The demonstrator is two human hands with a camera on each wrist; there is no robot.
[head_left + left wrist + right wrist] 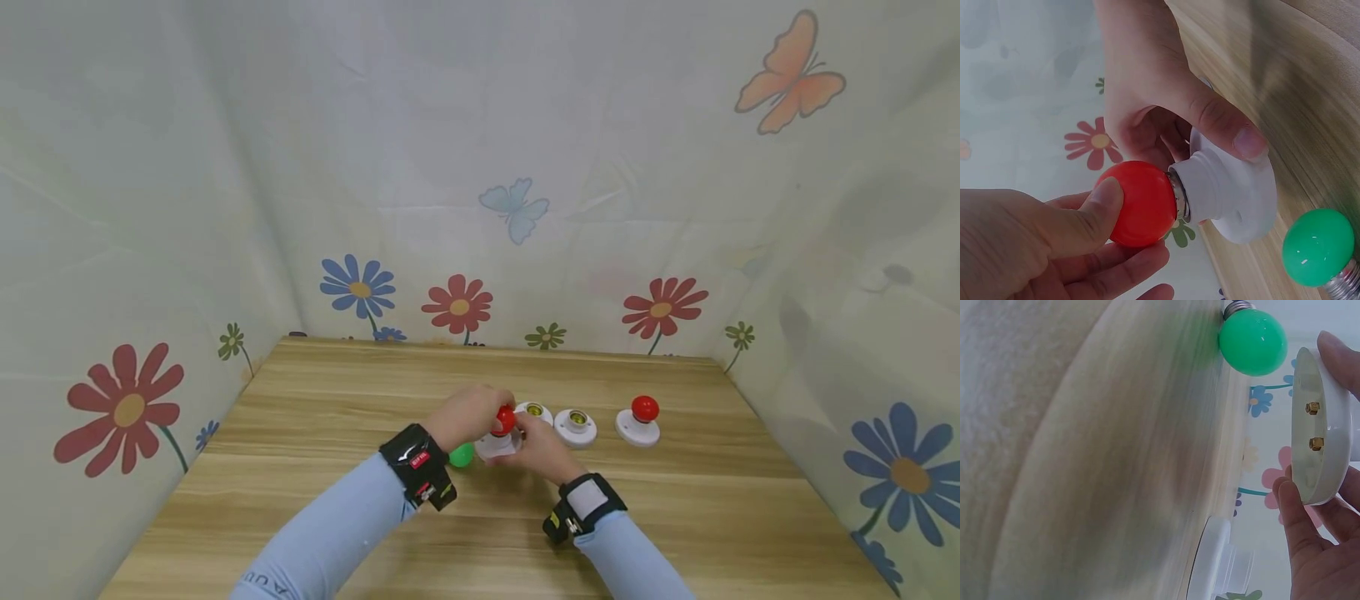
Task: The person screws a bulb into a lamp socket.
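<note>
Between thumb and fingers, my left hand (1079, 244) grips a red light bulb (1142, 203). The metal screw base of this bulb sits at the mouth of a white lamp holder (1235, 194), with part of the thread still showing. My right hand (543, 448) holds that lamp holder by its round base, thumb on the rim. In the right wrist view the holder's hollow underside (1311, 425) shows two brass screws, lifted off the table. Close by on the wood lies a green bulb (1319, 247) with a bare metal thread.
Two white lamp holders without bulbs, one partly behind my right hand and one beside it (576, 428), stand to the right. Farther right a red bulb (645, 408) sits in another holder (637, 430). A flowered cloth (420, 167) hangs behind the wooden table (337, 375).
</note>
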